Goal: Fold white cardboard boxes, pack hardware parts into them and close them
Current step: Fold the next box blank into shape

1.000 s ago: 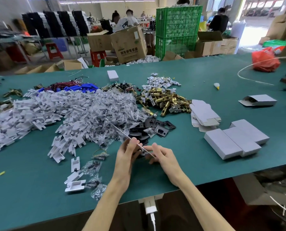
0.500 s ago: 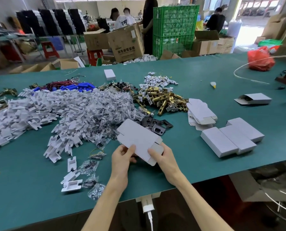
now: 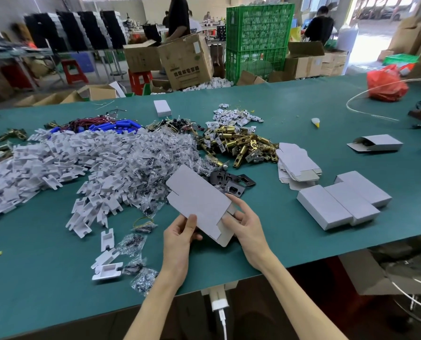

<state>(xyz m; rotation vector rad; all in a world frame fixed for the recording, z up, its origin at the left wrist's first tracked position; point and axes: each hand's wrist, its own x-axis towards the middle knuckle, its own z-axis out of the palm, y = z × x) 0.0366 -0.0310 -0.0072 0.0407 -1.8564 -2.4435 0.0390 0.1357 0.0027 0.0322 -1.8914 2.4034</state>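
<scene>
White cardboard blank (image 3: 199, 200), not folded up yet, is held flat and tilted just above the near part of the green table (image 3: 45, 278), far corner pointing at the parts piles. The left hand (image 3: 180, 238) pinches its near edge, thumb on top, fingers curled underneath. The right hand (image 3: 247, 225) grips the right end, thumb pressed on the end flap, index finger lying along the side edge. So both hands are clamped on the same blank. Right behind it sit some black metal plates (image 3: 232, 182), and past those a heap of brass latches (image 3: 241, 143). Off to the left there's a big spread of clear bags (image 3: 150, 163) with small dark bits in them, plus white plastic pieces (image 3: 57, 165). Over on the right: a stack of flat blanks (image 3: 298, 163), then three closed white boxes (image 3: 344, 204) pushed up against each other side by side. Further right one more open-ended box (image 3: 376, 143) lies on its side.
</scene>
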